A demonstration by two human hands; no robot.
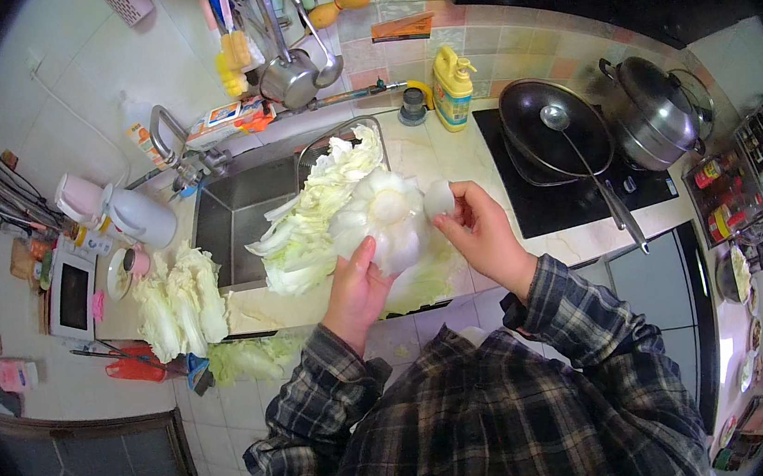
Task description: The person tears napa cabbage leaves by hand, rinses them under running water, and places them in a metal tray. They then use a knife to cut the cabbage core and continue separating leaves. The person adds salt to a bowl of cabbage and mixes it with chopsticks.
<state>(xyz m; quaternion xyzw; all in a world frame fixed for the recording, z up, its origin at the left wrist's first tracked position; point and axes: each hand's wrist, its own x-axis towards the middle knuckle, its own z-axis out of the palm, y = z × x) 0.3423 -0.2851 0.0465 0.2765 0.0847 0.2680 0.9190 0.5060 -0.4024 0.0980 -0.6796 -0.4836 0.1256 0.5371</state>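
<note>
My left hand (pixel 359 289) grips a head of napa cabbage (pixel 379 217) from below, its pale round base facing up towards me. Just to the right, my right hand (pixel 485 227) pinches a small white piece of cabbage (pixel 439 200) between thumb and fingers, close to the head's edge. Behind the head, a heap of loose cabbage leaves (pixel 322 202) lies along the right side of the steel sink (pixel 244 190), partly over its rim. More leaves (pixel 183 304) rest on the counter left of the sink, overhanging its front edge.
A wok (pixel 531 135) with a ladle (pixel 581 147) across it and a lidded steel pot (pixel 648 119) stand on the black cooktop (pixel 532 215). A yellow pump bottle (pixel 453 91) is behind the counter's middle. Two pitchers (pixel 138 215) stand left of the faucet (pixel 169 142). Leaves (pixel 255 359) lie low below the counter.
</note>
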